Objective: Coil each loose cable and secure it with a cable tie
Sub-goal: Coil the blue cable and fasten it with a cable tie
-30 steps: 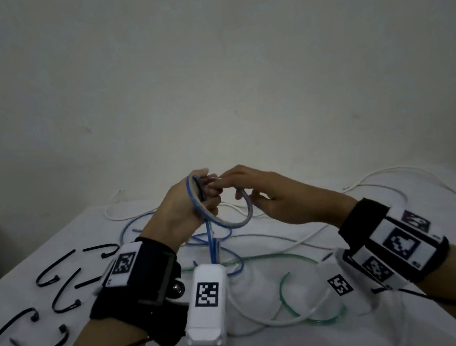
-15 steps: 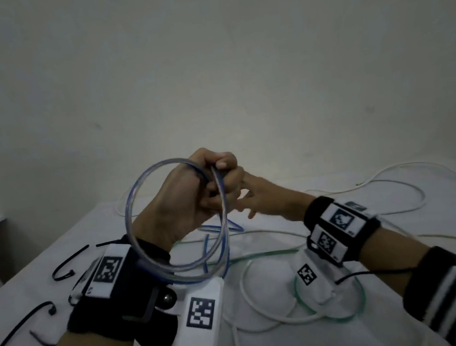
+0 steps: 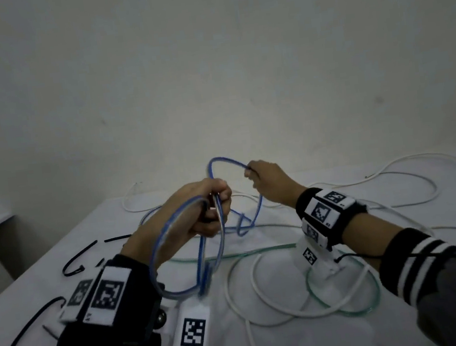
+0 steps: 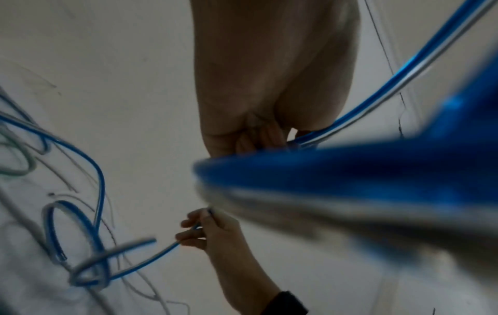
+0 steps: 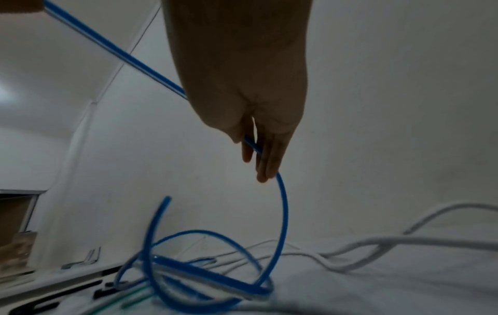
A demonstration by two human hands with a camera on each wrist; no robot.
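- Your left hand (image 3: 207, 204) is raised above the table (image 3: 398, 209), fingers curled tight round the gathered loops of the blue cable (image 3: 185, 253); the coil hangs down from your fist toward your wrist.
- Your right hand (image 3: 268, 182) is lifted just beside it, pinching a free stretch of the same blue cable between thumb and fingers. The cable arcs between your two hands.
- Below your right hand the cable drops to the table, where its loose remainder lies in tangled loops.
- White cables (image 3: 266, 306) and a green cable (image 3: 349, 307) lie spread on the table beneath your forearms.
- Black cable ties (image 3: 74, 263) lie to your left, apart from the cables.
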